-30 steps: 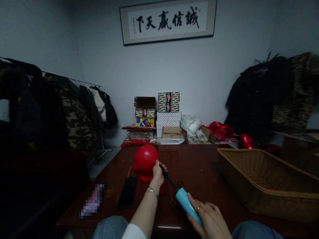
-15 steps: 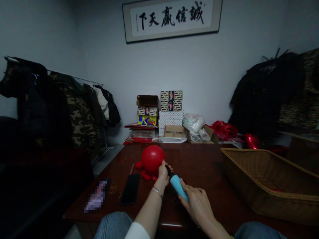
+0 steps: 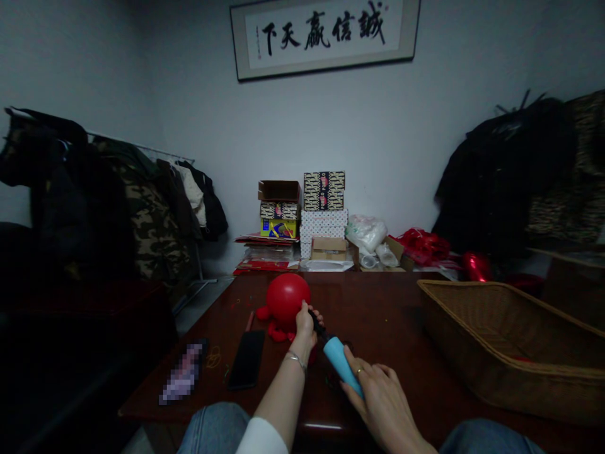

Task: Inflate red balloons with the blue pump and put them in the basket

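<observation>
A round, inflated red balloon (image 3: 287, 300) stands over the middle of the table, just beyond my left hand (image 3: 305, 323). That hand is closed where the balloon's neck meets the black front end of a balloon pump (image 3: 341, 362); its fingers hide the join. My right hand (image 3: 380, 394) is wrapped round the light blue barrel of the pump, which slants down toward me on the right. More red balloons (image 3: 278, 331) lie on the tabletop beneath and left of the inflated one.
A dark phone (image 3: 246, 359) lies left of my forearm, near yellow rubber bands (image 3: 213, 357) and a blurred-out item (image 3: 183, 378). A large wicker basket (image 3: 491, 359) sits on the table's right side. Stacked boxes (image 3: 324, 233) and plastic bags (image 3: 367, 233) stand by the wall.
My right hand has drawn the blue barrel a little back and right, away from my left hand, so more of the black part shows. My left hand keeps its hold at the balloon.
</observation>
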